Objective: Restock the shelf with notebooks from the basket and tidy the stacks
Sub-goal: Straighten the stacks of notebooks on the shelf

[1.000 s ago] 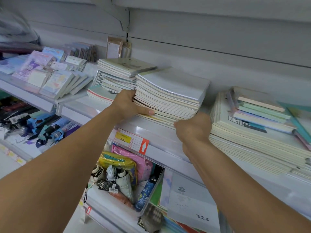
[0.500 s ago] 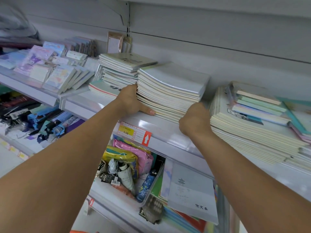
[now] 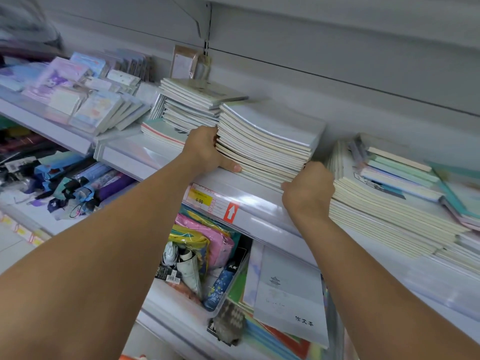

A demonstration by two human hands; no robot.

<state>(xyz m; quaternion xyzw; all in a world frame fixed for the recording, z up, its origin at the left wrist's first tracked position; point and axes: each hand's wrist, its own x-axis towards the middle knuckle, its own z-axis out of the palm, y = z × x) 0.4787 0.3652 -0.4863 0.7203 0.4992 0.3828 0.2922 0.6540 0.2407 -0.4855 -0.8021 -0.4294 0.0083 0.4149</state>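
Notebook stack [image 3: 265, 144] at the shelf [image 3: 257, 203] front edge, left hand [image 3: 207, 152] and right hand [image 3: 307, 188] curled round its two front corners; best squared by even inward pressure, sliding it back flush

Middle stack [image 3: 267, 144] on shelf [image 3: 161, 157], another stack [image 3: 192, 105] behind-left, wider stack [image 3: 384, 203] right, price tag [image 3: 205, 200] below

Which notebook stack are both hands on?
The middle stack, topped by a grey cover: left hand grips its left edge, right hand its front right corner. The neighbouring stacks go untouched.
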